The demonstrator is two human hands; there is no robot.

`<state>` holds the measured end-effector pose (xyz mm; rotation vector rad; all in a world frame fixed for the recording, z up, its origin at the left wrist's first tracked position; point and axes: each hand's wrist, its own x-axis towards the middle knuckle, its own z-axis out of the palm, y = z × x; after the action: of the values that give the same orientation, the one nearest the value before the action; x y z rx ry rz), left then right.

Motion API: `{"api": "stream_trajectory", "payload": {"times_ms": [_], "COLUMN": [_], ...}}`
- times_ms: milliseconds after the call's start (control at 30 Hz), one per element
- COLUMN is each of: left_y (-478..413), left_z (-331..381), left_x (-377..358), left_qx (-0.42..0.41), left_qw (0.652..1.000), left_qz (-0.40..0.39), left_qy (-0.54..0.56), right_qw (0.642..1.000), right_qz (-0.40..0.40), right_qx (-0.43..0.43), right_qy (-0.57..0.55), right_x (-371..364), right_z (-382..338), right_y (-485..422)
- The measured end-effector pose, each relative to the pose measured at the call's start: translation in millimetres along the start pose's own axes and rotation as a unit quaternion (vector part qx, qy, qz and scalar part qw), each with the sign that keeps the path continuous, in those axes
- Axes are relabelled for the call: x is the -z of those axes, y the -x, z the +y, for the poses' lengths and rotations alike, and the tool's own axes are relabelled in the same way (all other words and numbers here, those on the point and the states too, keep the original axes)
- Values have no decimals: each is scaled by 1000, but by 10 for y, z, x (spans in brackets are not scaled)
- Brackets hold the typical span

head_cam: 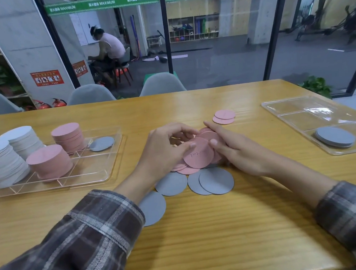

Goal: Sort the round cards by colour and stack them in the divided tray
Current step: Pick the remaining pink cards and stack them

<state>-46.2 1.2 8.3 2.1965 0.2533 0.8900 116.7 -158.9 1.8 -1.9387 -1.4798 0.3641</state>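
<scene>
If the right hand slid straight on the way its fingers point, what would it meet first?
The right hand would likely meet the loose pink cards it touches first, then the fingers of the left hand; depth is unclear.

The table [202,229] is glossy, grained yellow wood. Both divided trays [114,153] [282,112] are clear, shiny plastic. The pink cards [198,155] and grey cards [216,181] look matt and smooth. The sleeves [85,240] are soft plaid cloth.
</scene>
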Motion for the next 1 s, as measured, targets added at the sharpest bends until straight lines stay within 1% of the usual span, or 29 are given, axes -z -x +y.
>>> {"api": "stream_trajectory", "payload": {"times_ms": [167, 233, 300, 433, 667, 733, 833, 900, 933, 1000], "left_y": [-3, -11, -27, -15, -3, -26, -69, -65, -54, -41], "left_z": [71, 66, 27, -69, -12, -32, -143, -227, -254, -272], "left_x": [-92, -104, -66, 31, -34, -13, 138, 241, 273, 299], "left_qx": [-50, -55, -30, 43, 37, 33, 57, 99, 113, 123], "left_qw": [999, 998, 999, 999, 999, 998, 987, 970, 964, 960], "left_qz": [13, 24, 27, -4, -13, -14, -21, -64, -85, -101], "left_qy": [-1, -3, -4, -24, -14, -43, -152, -213, -226, -231], "right_qw": [999, 999, 999, 999, 998, 998, 998, 997, 997, 996], "right_qz": [-4, -5, 0, 11, 1, 5, 26, 33, 31, 23], "right_qx": [26, 28, 25, 22, 17, 14, 8, 0, -1, 0], "right_qy": [36, 43, 47, 44, 58, 57, 61, 68, 73, 82], "right_x": [-3, 1, 8, 5, -25, -25, -21, -16, -16, -16], "right_z": [-29, -24, -20, -25, -21, -10, 9, 24, 31, 42], "right_y": [5, 7, 9, 9, 9, 9, 6, 4, 2, 7]}}
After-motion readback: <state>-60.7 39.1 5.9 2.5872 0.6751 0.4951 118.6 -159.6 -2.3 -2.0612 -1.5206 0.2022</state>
